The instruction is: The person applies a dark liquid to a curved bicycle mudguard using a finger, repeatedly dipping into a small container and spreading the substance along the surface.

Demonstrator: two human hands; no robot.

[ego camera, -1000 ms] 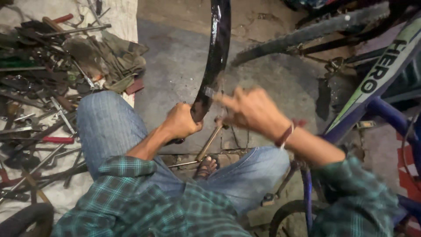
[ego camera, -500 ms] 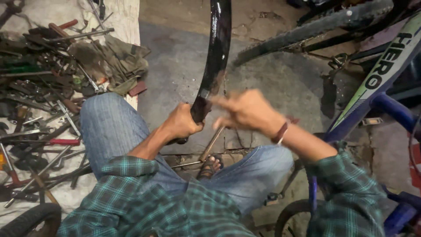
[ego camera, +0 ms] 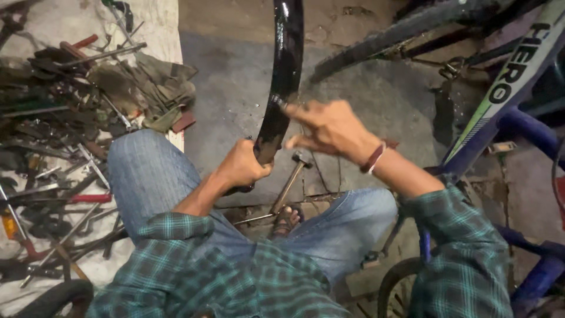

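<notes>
Cracked concrete floor, tools [ego camera: 59, 118] heaped left. Left hand [ego camera: 242, 166] clenched on black rim [ego camera: 281, 76]; right hand [ego camera: 329, 128] pinches its edge. Rim may slip onto hammer [ego camera: 289, 184] below.

Glossy black painted metal rim [ego camera: 281, 82], smooth and reflective. Hammer [ego camera: 289, 184]: dull metal head, wooden handle. Floor [ego camera: 235, 88]: rough, cracked, matt concrete. Tools [ego camera: 53, 118] near its left edge: worn, greasy metal on matt white cloth [ego camera: 159, 23]. Jeans [ego camera: 147, 171]: faded denim.
</notes>
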